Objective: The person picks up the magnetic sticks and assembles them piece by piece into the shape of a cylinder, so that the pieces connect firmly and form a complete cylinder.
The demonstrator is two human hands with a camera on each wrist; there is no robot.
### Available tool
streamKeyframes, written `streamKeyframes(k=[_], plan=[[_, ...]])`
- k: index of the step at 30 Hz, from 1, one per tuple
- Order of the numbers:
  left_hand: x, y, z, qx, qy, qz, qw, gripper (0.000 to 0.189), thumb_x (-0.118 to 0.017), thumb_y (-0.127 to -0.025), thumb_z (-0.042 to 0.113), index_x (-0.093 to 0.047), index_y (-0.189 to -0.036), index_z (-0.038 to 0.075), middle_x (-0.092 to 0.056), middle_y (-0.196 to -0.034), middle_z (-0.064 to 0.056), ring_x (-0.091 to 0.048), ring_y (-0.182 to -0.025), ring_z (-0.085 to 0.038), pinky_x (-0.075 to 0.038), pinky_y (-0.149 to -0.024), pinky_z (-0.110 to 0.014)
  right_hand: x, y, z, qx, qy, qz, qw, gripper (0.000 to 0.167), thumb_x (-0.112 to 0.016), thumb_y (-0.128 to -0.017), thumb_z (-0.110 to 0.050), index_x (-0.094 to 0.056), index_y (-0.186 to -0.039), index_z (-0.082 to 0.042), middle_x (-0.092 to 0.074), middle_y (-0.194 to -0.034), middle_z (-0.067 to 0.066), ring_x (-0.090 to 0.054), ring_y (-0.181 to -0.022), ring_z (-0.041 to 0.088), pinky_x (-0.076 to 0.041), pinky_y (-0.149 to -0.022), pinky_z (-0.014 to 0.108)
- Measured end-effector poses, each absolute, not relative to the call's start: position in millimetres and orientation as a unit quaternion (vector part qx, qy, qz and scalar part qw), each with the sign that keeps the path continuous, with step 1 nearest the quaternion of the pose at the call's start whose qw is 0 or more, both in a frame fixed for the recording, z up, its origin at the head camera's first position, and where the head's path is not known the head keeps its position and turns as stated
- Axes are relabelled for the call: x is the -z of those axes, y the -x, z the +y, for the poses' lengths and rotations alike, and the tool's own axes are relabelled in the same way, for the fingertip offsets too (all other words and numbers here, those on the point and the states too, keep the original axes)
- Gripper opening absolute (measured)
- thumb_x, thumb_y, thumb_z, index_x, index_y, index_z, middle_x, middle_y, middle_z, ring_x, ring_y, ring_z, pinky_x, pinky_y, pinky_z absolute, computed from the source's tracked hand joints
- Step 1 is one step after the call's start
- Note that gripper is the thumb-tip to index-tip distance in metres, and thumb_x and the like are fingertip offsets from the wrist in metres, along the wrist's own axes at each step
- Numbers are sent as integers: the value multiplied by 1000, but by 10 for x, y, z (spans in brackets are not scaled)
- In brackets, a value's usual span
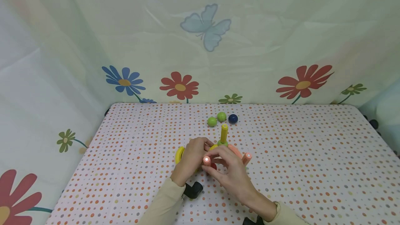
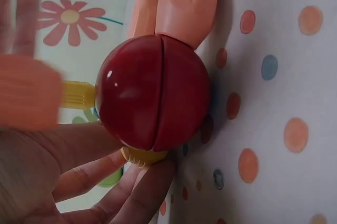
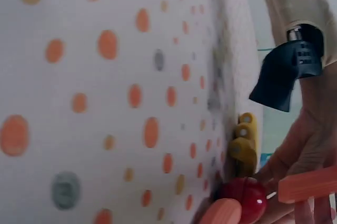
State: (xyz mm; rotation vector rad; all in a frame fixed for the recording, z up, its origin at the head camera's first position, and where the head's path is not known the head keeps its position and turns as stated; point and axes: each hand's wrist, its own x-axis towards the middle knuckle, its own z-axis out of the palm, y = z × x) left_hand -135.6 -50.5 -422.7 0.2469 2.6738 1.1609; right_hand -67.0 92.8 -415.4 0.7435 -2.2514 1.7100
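Note:
In the head view, my left hand [image 1: 193, 153] holds a ball-and-stick building toy near its red ball [image 2: 152, 95]. The left wrist view shows its fingers bent behind the ball, against a yellow piece [image 2: 143, 156]. Between thumb and fingers, my right hand [image 1: 232, 171] pinches a short orange stick [image 1: 206, 161] upright by the ball. In the right wrist view the stick [image 3: 308, 184] appears above the ball; whether they touch, I cannot tell. A yellow stick [image 1: 224, 134] rises from a green ball [image 1: 222, 143] behind the hands. The hands hide much of the toy.
Two loose green balls [image 1: 212, 121] and a dark blue ball [image 1: 233, 118] lie farther back on the dotted tablecloth [image 1: 297, 155]. A curved yellow piece [image 1: 179, 155] is beside my left hand. Another orange stick [image 1: 247, 158] slants up right of the toy. A flowered curtain [image 1: 250, 51] hangs behind.

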Motion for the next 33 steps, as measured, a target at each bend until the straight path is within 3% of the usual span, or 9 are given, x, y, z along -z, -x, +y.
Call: streamKeyframes(k=[8, 16, 18, 20, 24, 27, 30, 33], plan=[[4226, 1375, -493, -374, -77, 918, 103, 20, -80, -89, 3, -77, -109, 3, -67, -86, -1, -58, -75, -13, -49, -66, -27, 4230, 652, 925, -559, -198, -797, 114, 40, -83, -80, 15, -68, -110, -7, -63, -112, 1, -66, -102, 12, -61, -85, 35], [4219, 1382, -509, -376, -70, 918, 105, 19, -78, -88, 1, -77, -107, 3, -65, -83, 0, -55, -71, -13, -44, -62, -24, 4194, 652, 919, -545, -209, -802, 125, 44, -82, -81, 13, -64, -117, -4, -61, -119, 4, -63, -110, 14, -58, -92, 31], [4221, 1385, -509, -378, -66, 917, 110, 19, -77, -89, 1, -76, -107, 3, -65, -83, 0, -54, -69, -14, -42, -61, -24, 4097, 614, 929, -527, -225, -808, 137, 47, -83, -83, 10, -62, -123, -4, -59, -123, 5, -60, -115, 16, -57, -95, 31], [4223, 1389, -506, -379, -62, 916, 115, 19, -79, -89, 3, -76, -108, 2, -65, -83, -1, -54, -68, -14, -42, -59, -24, 3928, 555, 949, -536, -237, -799, 131, 49, -80, -87, 9, -58, -128, -6, -54, -130, 7, -56, -122, 21, -60, -88, 31], [4222, 1395, -499, -392, -52, 910, 127, 23, -82, -88, 2, -75, -110, 1, -65, -85, -2, -55, -69, -14, -43, -58, -23, 3465, 495, 1078, -590, -244, -762, 107, 42, -67, -96, 9, -56, -132, -7, -46, -139, 10, -50, -128, 27, -56, -94, 26], [4218, 1396, -496, -398, -49, 907, 131, 24, -83, -87, 1, -76, -110, 2, -64, -85, -2, -55, -70, -14, -42, -59, -23, 3171, 609, 1251, -600, -245, -750, 134, 31, -61, -97, 13, -58, -125, 0, -49, -137, 9, -51, -128, 25, -49, -103, 24], [4217, 1392, -492, -398, -49, 907, 129, 24, -84, -87, 5, -76, -110, 2, -62, -84, -1, -53, -70, -14, -40, -59, -22, 3022, 860, 1462, -572, -235, -770, 155, 21, -59, -99, 12, -59, -119, 7, -55, -130, 7, -56, -122, 19, -49, -99, 20], [4222, 1381, -482, -402, -43, 904, 137, 25, -85, -86, 4, -77, -109, 3, -61, -84, 0, -51, -69, -13, -39, -58, -22, 3070, 1201, 1676, -522, -218, -813, 138, 16, -59, -103, 4, -62, -118, 6, -60, -122, 5, -59, -113, 15, -49, -93, 18]])
